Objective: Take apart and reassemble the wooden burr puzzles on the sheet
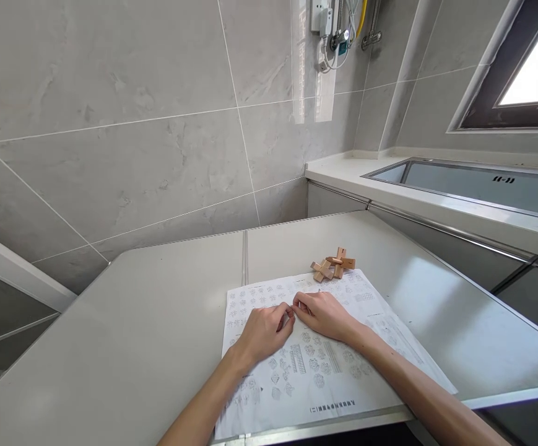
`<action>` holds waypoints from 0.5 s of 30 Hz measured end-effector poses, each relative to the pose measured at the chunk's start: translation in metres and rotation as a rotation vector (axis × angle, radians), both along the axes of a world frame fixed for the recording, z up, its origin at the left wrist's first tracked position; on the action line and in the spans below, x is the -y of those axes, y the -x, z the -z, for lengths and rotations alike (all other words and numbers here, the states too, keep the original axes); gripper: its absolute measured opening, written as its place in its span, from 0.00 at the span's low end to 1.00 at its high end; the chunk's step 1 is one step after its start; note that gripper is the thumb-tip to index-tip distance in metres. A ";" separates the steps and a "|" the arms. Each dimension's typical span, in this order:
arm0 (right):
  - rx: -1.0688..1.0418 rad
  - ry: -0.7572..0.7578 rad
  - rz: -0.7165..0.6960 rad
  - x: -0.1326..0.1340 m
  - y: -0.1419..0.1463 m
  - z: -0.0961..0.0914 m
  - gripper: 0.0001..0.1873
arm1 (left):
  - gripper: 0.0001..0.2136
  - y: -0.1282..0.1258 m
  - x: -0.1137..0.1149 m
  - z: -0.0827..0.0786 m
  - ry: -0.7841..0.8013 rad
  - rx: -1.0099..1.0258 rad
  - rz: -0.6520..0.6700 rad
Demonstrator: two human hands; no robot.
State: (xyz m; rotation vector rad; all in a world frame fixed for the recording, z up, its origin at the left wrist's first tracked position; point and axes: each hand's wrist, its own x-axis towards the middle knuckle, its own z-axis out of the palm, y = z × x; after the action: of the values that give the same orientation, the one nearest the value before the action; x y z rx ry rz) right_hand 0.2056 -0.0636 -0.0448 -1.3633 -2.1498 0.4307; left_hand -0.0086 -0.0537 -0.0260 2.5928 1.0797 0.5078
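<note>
A large printed sheet with rows of small line drawings lies on the table. Over its upper middle, my left hand and my right hand meet at the fingertips. Both have their fingers curled and pinched together, and whatever may be between them is hidden or too small to see. Beyond my right hand, at the sheet's far edge, sit two wooden interlocking puzzles: a paler one at the left, touching or close against a browner one.
The pale table has a seam across it and stands near a grey tiled wall. To the right is a counter with a sink. Sockets, cables and pipes hang on the wall; a window is at upper right.
</note>
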 end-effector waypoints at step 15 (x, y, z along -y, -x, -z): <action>0.007 0.000 -0.007 0.000 -0.001 0.001 0.08 | 0.10 0.000 0.000 -0.001 0.003 -0.003 0.019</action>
State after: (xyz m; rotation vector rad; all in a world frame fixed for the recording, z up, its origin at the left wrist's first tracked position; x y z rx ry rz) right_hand 0.2064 -0.0641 -0.0460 -1.3593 -2.1607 0.4295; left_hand -0.0090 -0.0537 -0.0246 2.5995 1.0551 0.4978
